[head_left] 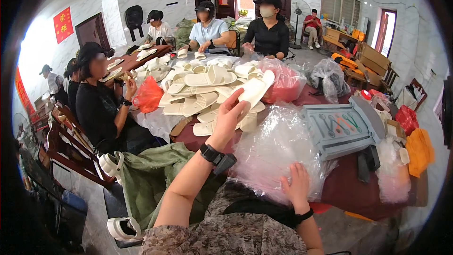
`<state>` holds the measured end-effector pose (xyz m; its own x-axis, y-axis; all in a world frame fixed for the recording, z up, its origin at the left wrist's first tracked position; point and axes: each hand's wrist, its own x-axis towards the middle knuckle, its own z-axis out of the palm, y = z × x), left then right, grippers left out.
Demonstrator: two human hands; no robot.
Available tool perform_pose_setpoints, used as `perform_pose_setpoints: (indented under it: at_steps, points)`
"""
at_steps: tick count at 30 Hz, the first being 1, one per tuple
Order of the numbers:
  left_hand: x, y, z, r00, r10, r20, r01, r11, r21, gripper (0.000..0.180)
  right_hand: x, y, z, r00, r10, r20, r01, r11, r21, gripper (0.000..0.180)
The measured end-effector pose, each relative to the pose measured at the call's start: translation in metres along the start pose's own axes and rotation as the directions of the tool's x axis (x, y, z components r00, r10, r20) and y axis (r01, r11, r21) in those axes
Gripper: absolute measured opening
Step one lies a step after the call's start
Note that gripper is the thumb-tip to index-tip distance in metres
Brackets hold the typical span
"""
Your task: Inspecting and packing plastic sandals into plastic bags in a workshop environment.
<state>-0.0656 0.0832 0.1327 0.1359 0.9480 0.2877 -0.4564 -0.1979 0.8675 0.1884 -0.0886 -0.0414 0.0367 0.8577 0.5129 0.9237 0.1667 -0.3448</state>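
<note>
My left hand (230, 115), raised over the table, has its fingers and thumb closed on a cream slide slipper (256, 89). Behind and to the left of it rises a pile of similar slippers (203, 87), lying every which way. On the near side of the table, my right hand (296, 184) lies with its fingers spread on a stack of clear plastic bags (273, 148). Nothing is gripped in that hand. Both wrists wear dark bands.
A grey plastic tray (317, 134) stands right of the bags. Pink plastic bags (283, 85) lie beyond. A green sack (155, 174) hangs over a chair at my left. Several people work around the table, one close on the left (101, 94).
</note>
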Motion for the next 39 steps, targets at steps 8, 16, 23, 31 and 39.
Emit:
perform_pose_setpoints:
  at_steps: [8, 16, 23, 31, 39]
  points:
    - [-0.019, 0.035, 0.072, 0.92, 0.296, 0.256, -0.254, 0.949, -0.185, 0.066, 0.0, -0.002, -0.003, 1.0, 0.025, 0.009, -0.025, 1.0, -0.001, 0.056]
    - [-0.061, -0.045, 0.133, 0.826, -0.048, 0.562, 0.134, 0.985, -0.112, 0.089, -0.001, -0.002, -0.002, 0.999, 0.001, -0.038, -0.001, 1.0, -0.009, 0.058]
    - [-0.085, -0.143, 0.13, 0.848, -0.303, 0.435, 0.0, 0.82, 0.572, 0.096, 0.001, 0.002, 0.001, 1.0, -0.019, 0.012, 0.019, 1.0, 0.023, 0.053]
    - [-0.108, -0.1, 0.065, 0.859, 0.084, 0.505, -0.489, 0.426, 0.761, 0.066, 0.005, 0.004, -0.002, 1.0, 0.022, 0.016, -0.024, 0.986, 0.163, 0.055]
    - [-0.128, -0.117, -0.011, 0.943, -0.115, 0.313, -0.296, 0.144, 0.944, 0.069, 0.011, 0.04, -0.025, 0.856, 0.001, 0.517, -0.495, 0.288, 0.82, 0.049]
